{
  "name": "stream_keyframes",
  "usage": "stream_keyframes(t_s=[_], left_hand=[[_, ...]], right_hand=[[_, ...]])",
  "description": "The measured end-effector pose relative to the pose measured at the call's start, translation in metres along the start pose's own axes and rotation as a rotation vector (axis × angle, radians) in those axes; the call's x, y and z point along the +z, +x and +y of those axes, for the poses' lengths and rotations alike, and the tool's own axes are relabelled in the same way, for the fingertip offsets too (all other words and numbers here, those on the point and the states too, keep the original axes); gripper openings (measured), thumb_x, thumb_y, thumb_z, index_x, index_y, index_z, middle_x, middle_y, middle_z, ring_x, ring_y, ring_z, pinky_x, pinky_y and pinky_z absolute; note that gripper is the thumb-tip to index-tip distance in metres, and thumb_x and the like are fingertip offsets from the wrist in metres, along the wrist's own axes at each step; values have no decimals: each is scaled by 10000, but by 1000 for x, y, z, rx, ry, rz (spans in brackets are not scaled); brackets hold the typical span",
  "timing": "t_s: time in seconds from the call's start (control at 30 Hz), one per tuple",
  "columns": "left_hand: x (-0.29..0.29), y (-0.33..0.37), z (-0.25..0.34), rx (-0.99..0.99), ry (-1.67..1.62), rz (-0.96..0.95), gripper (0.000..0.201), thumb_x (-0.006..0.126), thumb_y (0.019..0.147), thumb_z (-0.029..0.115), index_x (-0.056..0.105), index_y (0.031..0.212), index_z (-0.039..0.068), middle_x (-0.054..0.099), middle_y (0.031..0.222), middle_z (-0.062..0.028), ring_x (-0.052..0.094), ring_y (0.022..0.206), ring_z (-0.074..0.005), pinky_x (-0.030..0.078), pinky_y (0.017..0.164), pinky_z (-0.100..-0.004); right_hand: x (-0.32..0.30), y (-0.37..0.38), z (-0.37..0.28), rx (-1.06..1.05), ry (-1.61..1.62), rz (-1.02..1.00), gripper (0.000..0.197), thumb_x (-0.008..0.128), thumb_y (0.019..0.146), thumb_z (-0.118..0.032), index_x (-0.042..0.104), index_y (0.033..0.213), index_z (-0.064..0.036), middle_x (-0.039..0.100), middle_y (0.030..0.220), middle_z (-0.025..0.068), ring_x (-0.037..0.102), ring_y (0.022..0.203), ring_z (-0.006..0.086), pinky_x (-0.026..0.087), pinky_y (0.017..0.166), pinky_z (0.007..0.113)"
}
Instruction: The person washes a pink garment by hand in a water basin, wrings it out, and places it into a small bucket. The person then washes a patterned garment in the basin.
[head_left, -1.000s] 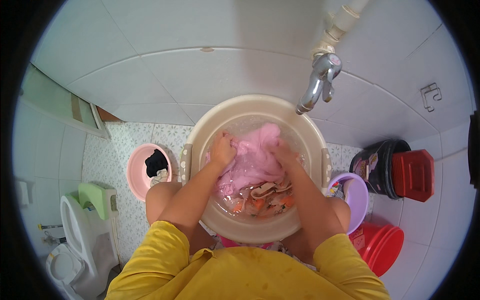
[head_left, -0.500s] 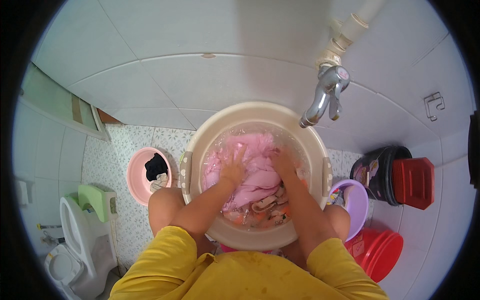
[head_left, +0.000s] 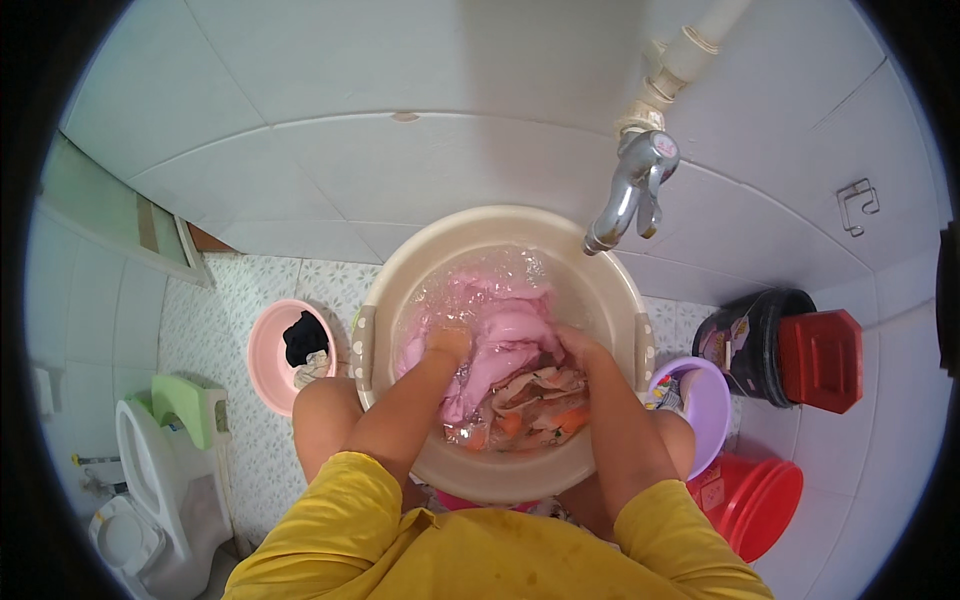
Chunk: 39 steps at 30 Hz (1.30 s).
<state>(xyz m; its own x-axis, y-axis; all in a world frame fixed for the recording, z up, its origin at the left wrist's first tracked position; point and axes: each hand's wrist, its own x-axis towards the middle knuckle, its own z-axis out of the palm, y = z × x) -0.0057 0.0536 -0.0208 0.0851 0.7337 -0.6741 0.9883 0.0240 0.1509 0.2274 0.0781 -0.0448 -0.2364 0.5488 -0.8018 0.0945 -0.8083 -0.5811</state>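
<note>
A large beige basin [head_left: 430, 240] of water stands between my knees. Soaking in it is a pink cloth [head_left: 512, 325], bunched and partly under bubbly water. Nearer to me lies a patterned cloth [head_left: 535, 405] in peach and orange. My left hand [head_left: 450, 342] is pushed into the water at the left side of the pink cloth; its fingers are hidden. On the other side, my right hand [head_left: 578, 345] dips in at the right edge of the pink cloth, just above the patterned one. Its fingertips are under water too, so I cannot see what either hand grips.
A metal tap [head_left: 632, 190] juts from the wall over the basin's far right rim. At left, a pink tub [head_left: 262, 385] holds dark and pale cloths. On the right are a purple tub [head_left: 712, 415], a black bucket [head_left: 745, 345] and a red bucket [head_left: 755, 505].
My left hand, spread on the pink cloth before, has sunk into the water. The right hand has come slightly nearer. More of the patterned cloth shows, and the pink cloth is bunched differently.
</note>
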Motion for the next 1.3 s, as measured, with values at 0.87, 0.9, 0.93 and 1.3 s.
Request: stream_keyframes(t_s=[0.87, 0.9, 0.93, 1.3], left_hand=[[0, -5, 17, 151, -72, 236, 448, 567, 736, 197, 555, 1172, 99, 544, 1183, -214, 485, 1146, -359, 357, 989, -446], [12, -10, -9, 148, -60, 509, 445, 563, 752, 185, 539, 1181, 72, 568, 1137, -214, 525, 1070, -369, 358, 983, -427], [18, -12, -22, 177, -36, 786, 443, 559, 768, 172, 523, 1190, 44, 593, 1090, -213, 564, 994, -378, 360, 976, -408], [13, 17, -18, 84, -616, 796, 362, 582, 763, 166, 562, 1116, 93, 557, 1066, -200, 555, 977, -354, 452, 835, -430]], right_hand=[[15, 57, 31, -957, -155, 493, 477, 597, 799, -374, 517, 1179, -97, 518, 1166, 210, 481, 1106, 367, 410, 893, 477], [43, 36, 16, -713, -514, 667, 468, 607, 793, -368, 530, 1163, -92, 541, 1136, 203, 505, 1072, 365, 416, 884, 474], [57, 16, 4, -453, -875, 857, 459, 617, 786, -361, 544, 1147, -88, 564, 1106, 196, 528, 1038, 362, 422, 874, 472], [37, 35, 0, -353, -362, 772, 447, 655, 732, -302, 593, 1108, -68, 567, 1146, 200, 530, 1053, 353, 383, 929, 451]])
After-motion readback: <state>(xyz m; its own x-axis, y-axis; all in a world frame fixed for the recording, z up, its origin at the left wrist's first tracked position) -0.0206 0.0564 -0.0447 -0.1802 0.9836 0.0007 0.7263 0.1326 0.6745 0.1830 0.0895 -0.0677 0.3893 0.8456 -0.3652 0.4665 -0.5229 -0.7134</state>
